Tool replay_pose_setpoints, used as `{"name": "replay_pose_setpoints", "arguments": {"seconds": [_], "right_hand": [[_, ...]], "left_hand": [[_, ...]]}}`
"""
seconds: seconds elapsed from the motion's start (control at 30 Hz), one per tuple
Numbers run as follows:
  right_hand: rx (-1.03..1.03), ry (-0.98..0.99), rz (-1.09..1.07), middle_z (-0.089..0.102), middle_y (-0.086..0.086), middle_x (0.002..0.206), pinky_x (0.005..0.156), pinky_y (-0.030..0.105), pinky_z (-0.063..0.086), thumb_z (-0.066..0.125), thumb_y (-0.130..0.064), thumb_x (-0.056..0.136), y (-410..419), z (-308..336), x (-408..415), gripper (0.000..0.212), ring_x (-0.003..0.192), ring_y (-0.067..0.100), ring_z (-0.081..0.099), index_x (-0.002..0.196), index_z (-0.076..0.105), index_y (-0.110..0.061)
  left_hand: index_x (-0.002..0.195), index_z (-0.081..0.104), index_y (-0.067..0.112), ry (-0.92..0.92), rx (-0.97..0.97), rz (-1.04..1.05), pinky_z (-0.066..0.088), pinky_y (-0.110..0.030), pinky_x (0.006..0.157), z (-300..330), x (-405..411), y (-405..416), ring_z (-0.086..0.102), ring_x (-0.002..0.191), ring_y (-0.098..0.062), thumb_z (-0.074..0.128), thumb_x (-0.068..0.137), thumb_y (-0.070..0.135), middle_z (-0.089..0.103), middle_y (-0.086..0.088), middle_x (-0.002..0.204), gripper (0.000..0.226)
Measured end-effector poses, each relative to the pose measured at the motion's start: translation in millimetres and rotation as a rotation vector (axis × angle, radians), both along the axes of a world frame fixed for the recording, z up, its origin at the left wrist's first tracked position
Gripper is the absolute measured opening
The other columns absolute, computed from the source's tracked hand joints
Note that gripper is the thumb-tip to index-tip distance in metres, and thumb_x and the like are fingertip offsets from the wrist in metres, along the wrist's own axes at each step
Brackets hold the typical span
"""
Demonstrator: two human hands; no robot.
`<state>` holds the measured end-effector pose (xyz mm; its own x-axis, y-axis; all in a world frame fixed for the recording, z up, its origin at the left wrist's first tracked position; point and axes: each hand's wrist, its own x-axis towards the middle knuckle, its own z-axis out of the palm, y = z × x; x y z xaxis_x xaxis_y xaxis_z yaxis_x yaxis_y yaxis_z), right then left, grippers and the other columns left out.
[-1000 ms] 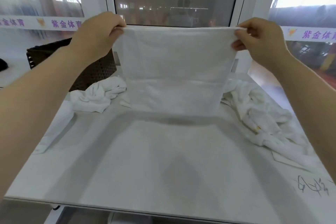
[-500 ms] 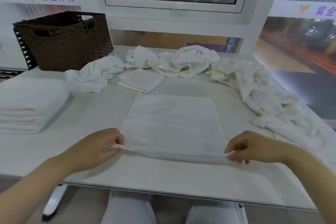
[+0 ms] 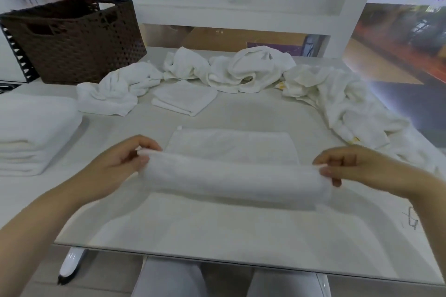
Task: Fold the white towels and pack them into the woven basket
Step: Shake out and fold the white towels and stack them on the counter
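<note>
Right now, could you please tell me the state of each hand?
Left hand: pinching the left end of the white towel.
Right hand: pinching the towel's right end.

One dark brown woven basket [image 3: 72, 38] is seen. One stack of folded white towels [image 3: 33, 132] and one small folded white cloth [image 3: 184, 100] are counted. One white towel being folded [image 3: 231, 166] is present. The crumpled white towels [image 3: 248, 70] cannot be counted separately.
</note>
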<state>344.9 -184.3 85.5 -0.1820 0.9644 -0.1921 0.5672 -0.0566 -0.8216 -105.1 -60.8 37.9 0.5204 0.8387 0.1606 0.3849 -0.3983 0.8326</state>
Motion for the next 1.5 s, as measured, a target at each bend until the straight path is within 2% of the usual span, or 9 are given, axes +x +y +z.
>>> {"name": "replay_pose_setpoints", "arguments": {"seconds": [0.17, 0.3, 0.47, 0.7, 0.83, 1.0, 1.1, 1.23, 1.5], "right_hand": [[0.241, 0.166, -0.314, 0.068, -0.001, 0.09, 0.073, 0.024, 0.055, 0.049, -0.013, 0.101, 52.7, -17.7, 0.0, 0.021, 0.08, 0.009, 0.062, 0.1, 0.069, -0.019], [0.358, 0.005, -0.539, 0.064, -0.003, 0.087, 0.062, 0.033, 0.051, 0.044, -0.021, 0.1, 106.9, -45.4, -3.0, 0.022, 0.072, 0.012, 0.059, 0.096, 0.063, -0.032], [0.279, -0.236, -0.624, 0.065, 0.004, 0.1, 0.075, 0.033, 0.044, 0.043, -0.023, 0.098, 149.3, -86.4, -0.6, 0.019, 0.089, 0.024, 0.058, 0.102, 0.059, -0.032], [0.284, -0.543, -0.566, 0.063, 0.012, 0.116, 0.078, 0.037, 0.047, 0.04, -0.017, 0.1, 154.5, -107.7, -6.8, 0.027, 0.102, 0.033, 0.06, 0.125, 0.05, -0.017], [0.291, -0.851, -0.549, 0.05, 0.012, 0.127, 0.081, 0.041, 0.044, 0.04, -0.022, 0.1, 150.6, -97.2, -16.4, 0.04, 0.107, 0.032, 0.054, 0.14, 0.036, -0.018], [0.364, -0.687, -0.238, 0.038, 0.005, 0.153, 0.113, 0.034, 0.025, 0.035, -0.021, 0.104, 148.4, -81.4, -85.6, 0.048, 0.137, 0.025, 0.038, 0.152, 0.03, -0.019], [0.31, -0.727, -0.05, 0.019, 0.003, 0.162, 0.121, 0.035, 0.008, 0.025, -0.037, 0.106, 146.1, -100.4, -120.2, 0.053, 0.148, 0.02, 0.018, 0.156, 0.018, -0.02], [0.194, -0.79, -0.039, -0.001, -0.004, 0.165, 0.122, 0.036, -0.003, 0.02, -0.054, 0.102, 141.8, -117.6, -103.5, 0.063, 0.151, 0.017, -0.001, 0.157, 0.007, -0.026], [0.084, -0.819, -0.233, -0.005, -0.006, 0.165, 0.122, 0.036, 0.0, 0.018, -0.06, 0.099, 117.9, -118.5, -48.3, 0.067, 0.151, 0.014, -0.003, 0.157, 0.005, -0.028]], "left_hand": [[0.106, 0.058, 0.035, -0.042, 0.134, 0.25, 0.044, -0.016, 0.074, 8.9, 50.0, 51.2, 0.057, 0.09, 0.004, 0.045, 0.101, 0.011, 0.061, 0.022, 0.103, 0.028], [0.11, 0.057, 0.03, 0.096, 0.166, 0.367, 0.04, -0.022, 0.078, -4.6, 81.3, 105.3, 0.056, 0.099, -0.009, 0.041, 0.098, 0.014, 0.06, 0.014, 0.111, 0.025], [0.115, 0.055, 0.022, 0.333, 0.193, 0.342, 0.041, -0.031, 0.085, -39.1, 99.9, 146.9, 0.055, 0.106, -0.02, 0.037, 0.101, 0.016, 0.058, 0.0, 0.118, 0.023], [0.128, 0.048, 0.02, 0.67, 0.319, 0.274, 0.05, -0.043, 0.076, -58.9, 108.8, 147.9, 0.059, 0.093, -0.029, 0.035, 0.103, 0.024, 0.05, -0.006, 0.125, 0.028], [0.141, 0.039, 0.014, 0.821, 0.488, 0.37, 0.048, -0.043, 0.08, -44.6, 117.2, 133.6, 0.052, 0.109, -0.03, 0.038, 0.102, 0.029, 0.047, -0.009, 0.135, 0.042], [0.134, 0.05, 0.013, 0.576, 0.346, 0.041, 0.04, -0.039, 0.102, -40.4, 163.9, 92.8, 0.048, 0.127, -0.029, 0.037, 0.101, 0.027, 0.053, -0.01, 0.138, 0.038], [0.149, 0.035, 0.016, 0.695, 0.342, -0.103, 0.025, -0.04, 0.118, -64.6, 176.2, 86.3, 0.031, 0.144, -0.025, 0.027, 0.104, 0.032, 0.036, -0.004, 0.155, 0.048], [0.158, 0.002, 0.026, 0.865, 0.262, -0.074, -0.002, -0.034, 0.122, -66.7, 161.4, 83.1, -0.005, 0.151, -0.012, 0.019, 0.105, 0.044, -0.006, 0.007, 0.165, 0.058], [0.157, -0.002, 0.032, 0.817, 0.147, -0.016, -0.005, -0.029, 0.122, -67.7, 104.1, 91.3, -0.012, 0.149, -0.005, 0.024, 0.102, 0.053, -0.012, 0.016, 0.162, 0.064]]}}
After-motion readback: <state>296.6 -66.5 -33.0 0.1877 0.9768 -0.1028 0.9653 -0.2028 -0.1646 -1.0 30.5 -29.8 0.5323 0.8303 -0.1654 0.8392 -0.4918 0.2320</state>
